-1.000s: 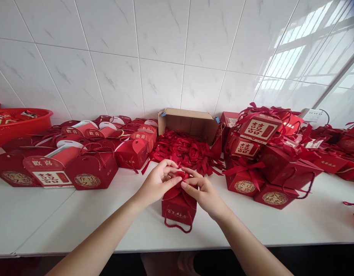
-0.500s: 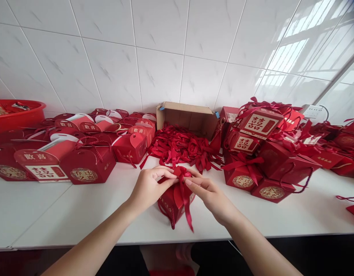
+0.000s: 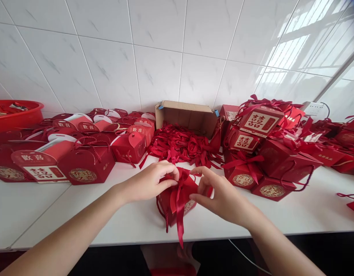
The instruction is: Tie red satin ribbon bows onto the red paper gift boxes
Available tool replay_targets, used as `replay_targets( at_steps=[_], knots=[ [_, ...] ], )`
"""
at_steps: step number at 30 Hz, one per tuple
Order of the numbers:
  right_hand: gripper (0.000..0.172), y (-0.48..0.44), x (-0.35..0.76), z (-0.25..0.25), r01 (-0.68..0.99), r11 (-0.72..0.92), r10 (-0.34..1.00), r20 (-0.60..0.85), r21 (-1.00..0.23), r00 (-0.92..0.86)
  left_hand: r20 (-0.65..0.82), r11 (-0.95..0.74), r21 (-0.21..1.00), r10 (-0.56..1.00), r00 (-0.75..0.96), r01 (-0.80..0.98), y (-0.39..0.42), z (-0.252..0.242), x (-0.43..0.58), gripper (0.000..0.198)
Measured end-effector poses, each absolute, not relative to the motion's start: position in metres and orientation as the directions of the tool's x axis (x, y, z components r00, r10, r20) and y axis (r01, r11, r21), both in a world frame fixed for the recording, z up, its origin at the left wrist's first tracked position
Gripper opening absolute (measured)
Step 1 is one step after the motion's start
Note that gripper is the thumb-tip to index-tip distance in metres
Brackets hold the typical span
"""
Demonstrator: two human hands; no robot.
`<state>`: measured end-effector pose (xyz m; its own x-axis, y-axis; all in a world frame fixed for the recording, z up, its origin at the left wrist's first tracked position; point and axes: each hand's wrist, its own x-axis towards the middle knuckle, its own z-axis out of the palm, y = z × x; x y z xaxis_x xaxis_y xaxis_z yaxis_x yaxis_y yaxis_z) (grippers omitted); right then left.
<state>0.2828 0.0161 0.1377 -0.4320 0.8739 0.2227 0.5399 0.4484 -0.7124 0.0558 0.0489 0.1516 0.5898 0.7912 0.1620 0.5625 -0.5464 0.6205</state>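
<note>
A red gift box (image 3: 168, 207) with a twisted cord handle stands near the table's front edge, between my two hands. Red satin ribbon (image 3: 180, 214) is gathered at its top, and one tail hangs down the front past the table edge. My left hand (image 3: 156, 180) is closed at the top left of the box, thumb and fingers pinching the ribbon by the knot. On the other side, my right hand (image 3: 214, 193) has its fingers bent around a ribbon part at the box's right, the thumb lowest. Its exact hold is partly hidden.
Behind the box, a pile of loose red ribbons (image 3: 182, 147) spills from an open cardboard box (image 3: 188, 109) against the tiled wall. Several red gift boxes (image 3: 86, 165) crowd the left; ribboned boxes (image 3: 260, 120) are stacked at right. A red basin (image 3: 15, 119) stands far left.
My right hand has moved right, away from the knot, and its fingers are wider apart. The ribbon at the top is spread broader, and its front tail has swung left and hangs lower.
</note>
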Motion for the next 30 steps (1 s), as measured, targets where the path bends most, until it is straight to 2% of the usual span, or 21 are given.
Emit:
replay_targets(
  at_steps=[2, 4, 6, 9, 11, 12, 16, 20, 23, 27, 30],
  knots=[
    [0.048, 0.022, 0.284, 0.146, 0.549, 0.415, 0.872, 0.143, -0.725, -0.469, 0.123, -0.568, 0.592, 0.764, 0.633, 0.571, 0.052, 0.156, 0.056, 0.010],
    [0.049, 0.034, 0.281, 0.149, 0.527, 0.406, 0.880, 0.165, -0.747, -0.445, 0.096, -0.585, 0.570, 0.745, 0.660, 0.578, 0.056, 0.159, 0.055, 0.011],
    [0.041, 0.047, 0.277, 0.149, 0.455, 0.400, 0.876, 0.185, -0.796, -0.445, 0.088, -0.600, 0.562, 0.728, 0.680, 0.570, 0.059, 0.162, 0.054, 0.013],
    [0.020, 0.057, 0.272, 0.147, 0.334, 0.425, 0.816, 0.197, -0.841, -0.544, 0.090, -0.607, 0.567, 0.718, 0.691, 0.557, 0.062, 0.165, 0.051, 0.014],
    [0.010, 0.055, 0.272, 0.146, 0.299, 0.532, 0.746, 0.271, -0.792, -0.608, 0.083, -0.609, 0.558, 0.716, 0.693, 0.563, 0.063, 0.167, 0.049, 0.013],
    [0.013, 0.053, 0.273, 0.146, 0.304, 0.605, 0.704, 0.316, -0.736, -0.636, 0.074, -0.612, 0.546, 0.716, 0.694, 0.572, 0.064, 0.168, 0.049, 0.014],
    [0.038, 0.046, 0.277, 0.139, 0.409, 0.808, 0.568, 0.378, -0.423, -0.731, 0.032, -0.614, 0.501, 0.718, 0.695, 0.610, 0.066, 0.174, 0.048, 0.017],
    [0.050, 0.047, 0.280, 0.130, 0.460, 0.851, 0.525, 0.365, -0.254, -0.769, 0.057, -0.602, 0.492, 0.743, 0.667, 0.629, 0.070, 0.177, 0.048, 0.016],
    [0.055, 0.048, 0.282, 0.127, 0.471, 0.849, 0.527, 0.353, -0.238, -0.773, 0.042, -0.596, 0.533, 0.728, 0.684, 0.601, 0.075, 0.174, 0.046, 0.016],
    [0.052, 0.048, 0.283, 0.125, 0.452, 0.841, 0.537, 0.358, -0.296, -0.764, 0.002, -0.568, 0.624, 0.687, 0.726, 0.537, 0.079, 0.164, 0.040, 0.008],
    [0.050, 0.049, 0.282, 0.124, 0.442, 0.832, 0.546, 0.354, -0.334, -0.760, -0.024, -0.549, 0.638, 0.686, 0.727, 0.540, 0.077, 0.161, 0.038, 0.007]
  ],
)
